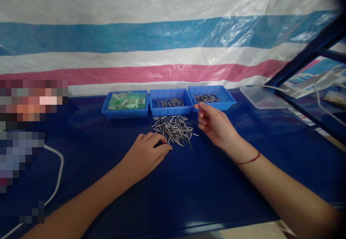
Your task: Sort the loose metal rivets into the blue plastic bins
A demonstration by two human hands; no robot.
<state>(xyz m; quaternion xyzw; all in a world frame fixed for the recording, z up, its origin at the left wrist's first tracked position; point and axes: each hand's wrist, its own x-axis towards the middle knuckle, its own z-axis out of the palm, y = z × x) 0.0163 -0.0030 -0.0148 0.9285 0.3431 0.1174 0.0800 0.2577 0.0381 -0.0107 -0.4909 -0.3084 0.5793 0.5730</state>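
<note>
A loose pile of thin metal pins [174, 129] lies on the dark blue table. My left hand [151, 150] rests at the pile's near left edge, thumb and fingers bent close around something too small to make out. My right hand [213, 123] is raised at the pile's right, its thumb and index finger pinched near the front of the right blue bin [225, 104]; whatever the pinch holds cannot be made out. Similar metal pieces lie in that bin and in the middle blue bin [171, 110]. The left blue bin [125, 114] holds green-tinted bags with small parts.
A translucent plastic tray [263, 98] sits right of the bins. White cables [61, 167] run at the far left and right. A striped sheet [151, 34] hangs behind, and a dark metal frame [305, 57] stands at right.
</note>
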